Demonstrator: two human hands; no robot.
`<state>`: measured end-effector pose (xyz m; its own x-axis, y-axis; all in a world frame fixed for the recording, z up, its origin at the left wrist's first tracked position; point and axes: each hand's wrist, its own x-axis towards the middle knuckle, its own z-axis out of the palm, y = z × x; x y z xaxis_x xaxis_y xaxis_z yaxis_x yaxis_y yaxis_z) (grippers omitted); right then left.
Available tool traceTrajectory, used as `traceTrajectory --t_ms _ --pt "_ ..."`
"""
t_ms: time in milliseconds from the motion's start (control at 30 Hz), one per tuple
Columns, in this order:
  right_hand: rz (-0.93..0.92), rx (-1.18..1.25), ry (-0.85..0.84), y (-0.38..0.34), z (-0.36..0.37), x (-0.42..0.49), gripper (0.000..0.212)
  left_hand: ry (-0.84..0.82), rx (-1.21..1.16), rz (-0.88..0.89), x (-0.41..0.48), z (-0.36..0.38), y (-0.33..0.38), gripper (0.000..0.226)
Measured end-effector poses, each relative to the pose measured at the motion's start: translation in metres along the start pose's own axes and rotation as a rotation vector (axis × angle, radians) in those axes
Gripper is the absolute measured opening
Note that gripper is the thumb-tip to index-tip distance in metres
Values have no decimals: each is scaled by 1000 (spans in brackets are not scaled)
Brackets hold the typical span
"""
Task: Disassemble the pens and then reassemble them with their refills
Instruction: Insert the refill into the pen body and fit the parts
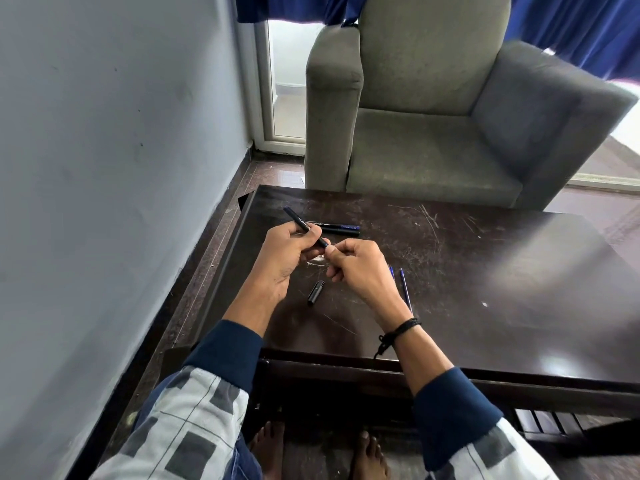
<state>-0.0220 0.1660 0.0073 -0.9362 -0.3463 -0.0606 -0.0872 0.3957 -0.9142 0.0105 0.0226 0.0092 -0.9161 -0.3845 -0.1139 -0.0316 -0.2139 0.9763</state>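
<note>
My left hand (pixel 282 252) grips a black pen barrel (pixel 300 224) that slants up to the left over the dark table (pixel 485 271). My right hand (pixel 356 268) pinches the barrel's near end with thumb and fingers; what it pinches is hidden. A short black pen tip section (pixel 315 292) lies on the table below my hands. Two more black pens (pixel 341 228) lie side by side just behind my left hand. Two blue refills (pixel 405 289) lie on the table to the right of my right wrist, partly hidden by it.
A grey armchair (pixel 433 109) stands right behind the table's far edge. A grey wall (pixel 104 168) runs along the left, close to the table's left edge. My bare feet (pixel 367 455) are under the table's near edge.
</note>
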Motion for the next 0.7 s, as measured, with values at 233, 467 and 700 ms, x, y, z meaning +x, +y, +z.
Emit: traceTrajectory --t_ms 233,467,700 --pt "5 11 -1 -1 -2 -1 18 -3 16 7 0 0 -1 9" --pt "13 -40 -32 -3 -1 0 37 -12 21 9 -1 0 -1 10" --pt "-8 -62 -14 0 -1 0 20 -5 32 10 0 0 -2 12"
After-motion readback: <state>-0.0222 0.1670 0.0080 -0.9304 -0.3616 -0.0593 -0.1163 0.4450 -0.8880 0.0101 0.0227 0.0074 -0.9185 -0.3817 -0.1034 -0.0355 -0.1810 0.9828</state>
